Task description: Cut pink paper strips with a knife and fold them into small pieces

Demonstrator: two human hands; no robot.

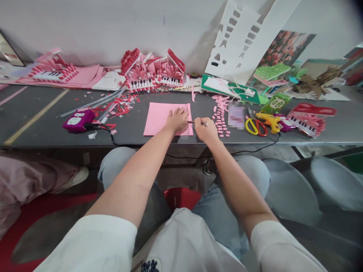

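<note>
Under the fingers of left hand [178,120] and right hand [207,129]: tabletop [130,122], grey. Directly beneath the left fingers: sheet [157,116], pink, flat, near the tabletop's front edge. Well right of the right fingers: glue gun [271,121], yellow; scissors [256,126] beside it. Beside the left fingertips, along the sheet's right side: strip [191,130], perhaps a ruler. Between the right fingers: tool [203,123], slim, pen or knife, cannot tell. Just right of the right fingers: pieces [220,121], pink, many.

Step, as judged: straight line along the strip; best served by firm, even pressure, a steady stroke, left fingertips clear of the tip.

Pose: left palm down, fingers somewhat spread; right fingers curled, pinching the tool, tip leftward; forearms converging forward.
</note>
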